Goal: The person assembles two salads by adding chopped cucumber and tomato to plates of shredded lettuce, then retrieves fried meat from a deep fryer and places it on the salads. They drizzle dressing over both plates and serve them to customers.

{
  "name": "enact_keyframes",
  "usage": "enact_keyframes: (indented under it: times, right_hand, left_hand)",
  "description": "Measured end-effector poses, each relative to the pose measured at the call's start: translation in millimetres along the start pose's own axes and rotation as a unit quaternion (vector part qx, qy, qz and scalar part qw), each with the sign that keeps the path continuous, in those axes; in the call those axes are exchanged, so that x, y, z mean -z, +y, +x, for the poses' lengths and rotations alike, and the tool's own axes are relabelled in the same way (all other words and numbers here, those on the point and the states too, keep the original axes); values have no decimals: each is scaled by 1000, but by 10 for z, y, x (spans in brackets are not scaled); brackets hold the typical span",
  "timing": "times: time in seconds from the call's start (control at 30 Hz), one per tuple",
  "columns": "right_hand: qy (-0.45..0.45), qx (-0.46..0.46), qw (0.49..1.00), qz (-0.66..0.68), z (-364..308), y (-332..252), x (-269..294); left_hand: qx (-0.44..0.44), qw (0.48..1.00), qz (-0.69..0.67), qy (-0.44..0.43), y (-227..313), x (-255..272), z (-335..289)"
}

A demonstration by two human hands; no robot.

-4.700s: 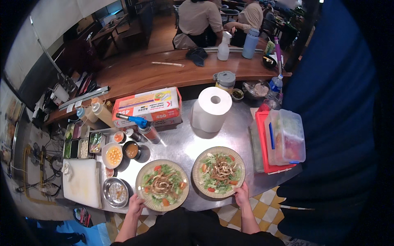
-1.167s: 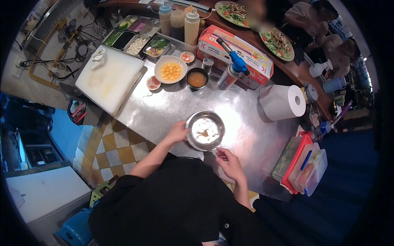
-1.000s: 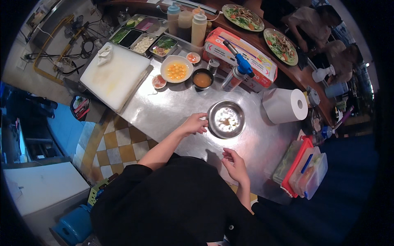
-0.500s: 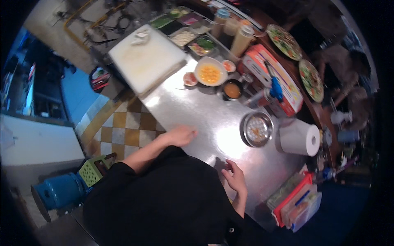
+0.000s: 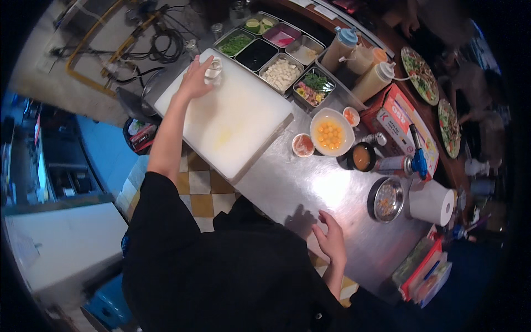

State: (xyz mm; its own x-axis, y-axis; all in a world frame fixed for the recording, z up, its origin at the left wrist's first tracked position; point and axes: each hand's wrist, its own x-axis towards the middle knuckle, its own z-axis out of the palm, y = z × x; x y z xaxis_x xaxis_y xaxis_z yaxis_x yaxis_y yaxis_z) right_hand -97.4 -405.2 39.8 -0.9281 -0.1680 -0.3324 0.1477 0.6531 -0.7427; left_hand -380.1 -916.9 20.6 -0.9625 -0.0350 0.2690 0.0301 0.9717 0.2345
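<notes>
A thick white cutting board (image 5: 238, 119) lies on the steel counter. At its far left corner my left hand (image 5: 194, 80) reaches across the board, fingers stretched out beside a crumpled white cloth (image 5: 213, 73). The fingertips are at the cloth's edge; whether they touch it I cannot tell. My right hand (image 5: 331, 239) hovers above the counter's near edge with fingers apart and nothing in it. Beyond the board stand steel containers (image 5: 280, 74) of chopped ingredients, and to its right is a white bowl of egg yolks (image 5: 331, 133).
Around the bowl stand small cups (image 5: 303, 145) and a black bowl of brown sauce (image 5: 363, 157). Farther right are a blow torch (image 5: 418, 160), a steel bowl (image 5: 388, 200), a paper roll (image 5: 431, 202) and squeeze bottles (image 5: 376, 82). Two salad plates (image 5: 449, 128) sit on the wooden ledge.
My left hand has moved from the counter's near edge, far and to the left, to the cloth on the board. The view has shifted left. My right hand stays nearly the same.
</notes>
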Motion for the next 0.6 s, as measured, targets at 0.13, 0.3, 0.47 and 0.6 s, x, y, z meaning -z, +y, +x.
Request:
enact_keyframes:
  times: [0.13, 0.3, 0.47, 0.6]
  right_hand:
    - [-40, 31, 997, 58, 145, -559, -286]
    - [51, -58, 969, 235, 87, -546, -685]
    - [11, -82, 946, 314, 148, -582, -805]
    - [24, -53, 955, 291, 50, -528, -676]
  left_hand:
    - [54, 975, -89, -197, -166, -128, 254]
    - [-236, 776, -420, -406, 1270, -265, -1368]
    - [-236, 695, -533, -420, 2307, -77, -1624]
    - [-107, 575, -570, -578, 2197, -134, -1296]
